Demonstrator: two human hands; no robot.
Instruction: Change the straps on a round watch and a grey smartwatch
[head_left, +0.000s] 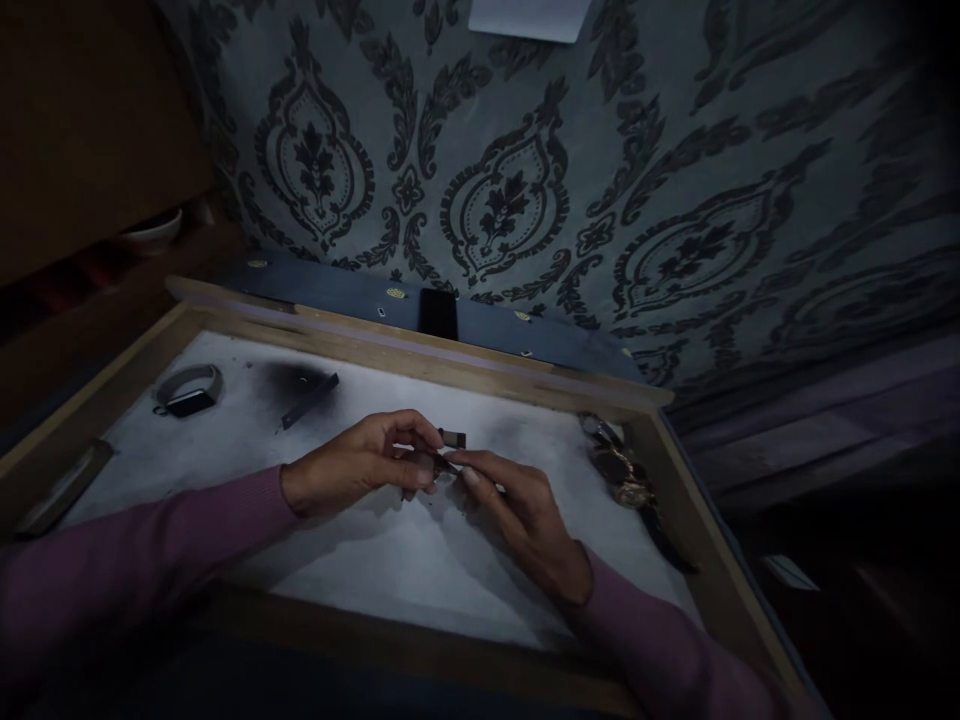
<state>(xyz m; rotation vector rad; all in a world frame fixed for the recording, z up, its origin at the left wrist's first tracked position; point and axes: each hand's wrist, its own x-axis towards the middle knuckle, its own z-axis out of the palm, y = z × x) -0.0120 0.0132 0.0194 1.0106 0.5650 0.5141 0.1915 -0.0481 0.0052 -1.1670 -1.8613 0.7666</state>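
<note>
Head view. We locate the workpiece, a small dark watch-like piece [442,466], btwn the two hands, slightly above the white lining [360,565] of the wooden-framed tray [480,366]. ID is approx. only; light is low & fingers cover most of it.

L hand [367,465]: thumb & fingers are clamped on the piece from its left side. R hand [525,500]: thumb & index come close together at the piece's right side, tips touching or nearly so; we can't tell if they pinch the piece, a thin tool or nothing.

Key relation: the piece lies directly at the L fingertips and just to the left of the R fingertips. L hand is the nearer, since it grips. Visible part runs roughly crosswise, L tips to R tips; we can't confirm the full long axis, as both ends are hidden.

Ref. items: a short strap-like piece [454,439] sits just beyond the fingertips; whether it joins the workpiece, we can't tell. Farther off, we note a slim blue strip [309,401] lying diagonally & a smartwatch [189,392] w/ grey band, both on L side. On R side, well apart from R hand, we note a gold-toned wristwatch [632,493] near the tray wall.
</note>
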